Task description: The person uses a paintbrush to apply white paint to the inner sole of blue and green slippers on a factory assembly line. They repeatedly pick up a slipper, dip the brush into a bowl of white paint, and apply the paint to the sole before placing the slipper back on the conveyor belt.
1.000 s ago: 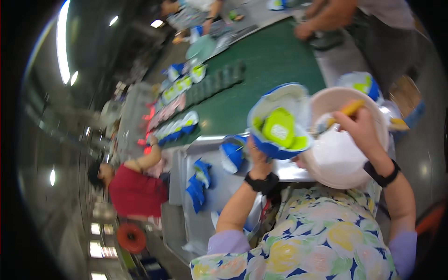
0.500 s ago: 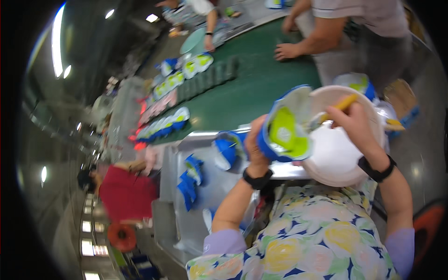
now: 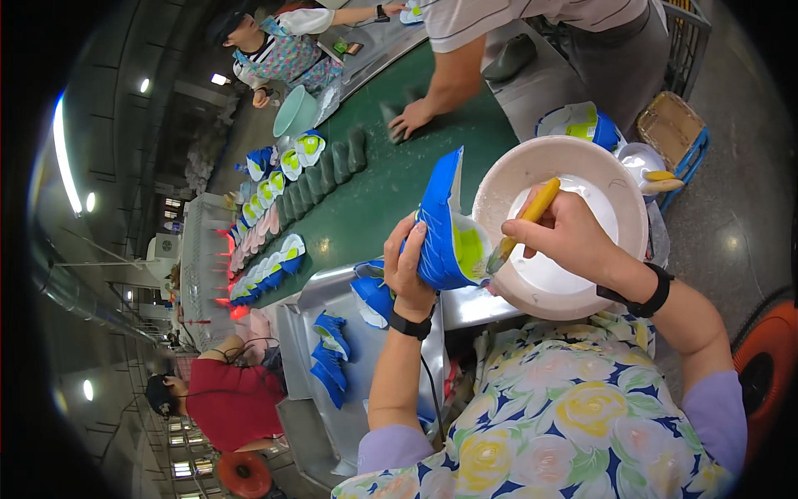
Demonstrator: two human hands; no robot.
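The left hand (image 3: 408,264) grips a shoe upper (image 3: 437,237), holding it up on end just left of a pale pink bowl (image 3: 559,150). Its outer side is bright blue with fine patterned lines; the open side shows a whitish lining and a lime-green patch. The right hand (image 3: 573,239) grasps a yellow-handled brush (image 3: 540,201), bristles at the upper's lower edge; whether they touch, I cannot tell.

Head-worn fisheye view, facing down, close

Blue upper (image 3: 438,237) — much of inside hidden; nearest co-worker (image 3: 573,18) — head cut off.
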